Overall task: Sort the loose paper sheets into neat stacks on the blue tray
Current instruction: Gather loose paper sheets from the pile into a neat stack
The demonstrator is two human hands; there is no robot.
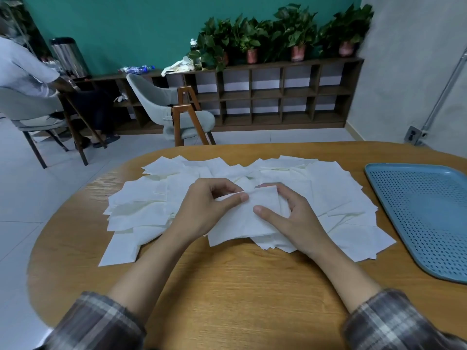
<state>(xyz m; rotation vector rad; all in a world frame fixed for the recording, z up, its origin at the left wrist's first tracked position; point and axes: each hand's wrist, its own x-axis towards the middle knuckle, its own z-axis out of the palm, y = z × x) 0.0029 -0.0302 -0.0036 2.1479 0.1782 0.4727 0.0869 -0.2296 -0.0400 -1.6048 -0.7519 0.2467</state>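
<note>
Tray, right edge of surface: no stacks. Sheets: loose heap. Left hand, right hand: pinching one sheet.

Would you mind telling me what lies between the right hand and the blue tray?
In the head view, loose paper sheets lie beside the right hand, then a bare strip of table reaches the blue tray.

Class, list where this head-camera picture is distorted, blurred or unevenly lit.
Head view: the wide lens bows the table and blue tray; the far plants look soft, the paper sheets crisp; light is even, shadows faint.
</note>
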